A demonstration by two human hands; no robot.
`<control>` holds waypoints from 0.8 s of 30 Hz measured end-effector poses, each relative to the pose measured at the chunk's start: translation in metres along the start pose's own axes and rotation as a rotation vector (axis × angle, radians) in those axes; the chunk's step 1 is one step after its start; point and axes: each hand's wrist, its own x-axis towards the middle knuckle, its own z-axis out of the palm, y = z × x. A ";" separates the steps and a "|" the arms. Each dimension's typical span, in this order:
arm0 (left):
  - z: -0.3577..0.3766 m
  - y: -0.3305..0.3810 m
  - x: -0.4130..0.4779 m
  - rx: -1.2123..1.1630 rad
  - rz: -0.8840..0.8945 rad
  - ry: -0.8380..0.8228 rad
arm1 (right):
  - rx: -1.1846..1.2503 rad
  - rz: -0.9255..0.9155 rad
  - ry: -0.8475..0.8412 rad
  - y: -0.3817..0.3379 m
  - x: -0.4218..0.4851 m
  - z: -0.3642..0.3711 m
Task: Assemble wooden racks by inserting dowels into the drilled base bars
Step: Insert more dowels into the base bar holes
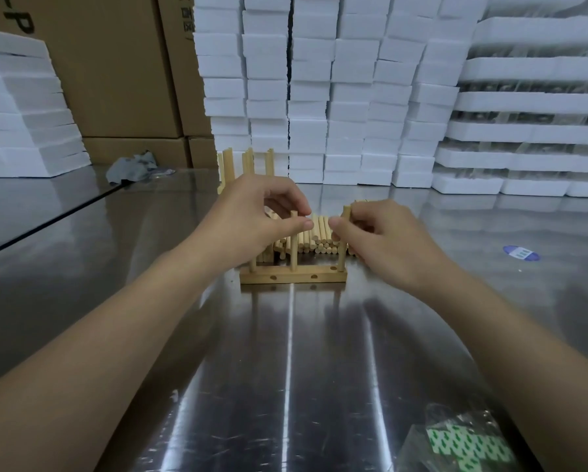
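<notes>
Nearest me, bottom right, lies a plastic bag of green-and-white stickers (469,441). My left hand (251,219) pinches the top of the middle dowel (294,247), and my right hand (387,240) curls round the right-end dowel (343,250). Both dowels stand upright in the base bar (292,277), whose long axis runs left to right across my view (loose dowels (316,240) are piled just behind, ends toward me). Everything sits on a scuffed steel table (285,352). Beyond it are a grey cloth (132,166), cardboard cartons (115,63) and stacked white foam blocks (319,80).
</notes>
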 end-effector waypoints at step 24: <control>0.002 0.016 -0.007 0.319 0.203 -0.048 | -0.014 -0.100 -0.043 0.005 0.002 0.011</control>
